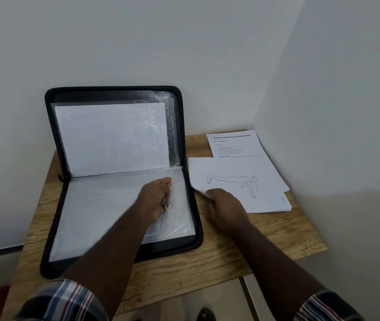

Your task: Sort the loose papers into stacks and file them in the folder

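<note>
Lying open on the wooden bench (265, 230), the black folder (55, 214) has its back half leaning upright against the wall (184, 42) and its front half flat toward the person. Clear sleeves (105, 205) with white sheets fill both halves. The left hand (157, 200) rests on the flat half near its right edge, and its fingers pinch the edge of the top sleeve; this grip is closed on the sleeve.

Just right of the folder, the loose papers (274, 179) lie on the bench in an uneven pile. The top sheet (230, 167) shows a line drawing of a stretched-out figure, and a printed text sheet (233, 144) lies behind it, partly covered. The right hand (224, 201) grips the near left corner of the top sheet, which is lifted a little and curled there.

The pile reaches close to the right edge of the bench, next to the side wall (346, 89). The folder's left side is near the left edge. Free wood shows in front of the papers and along the near edge. Both walls are plain white and meet in a corner behind the papers. Plaid sleeves (73, 300) show at the bottom.
</note>
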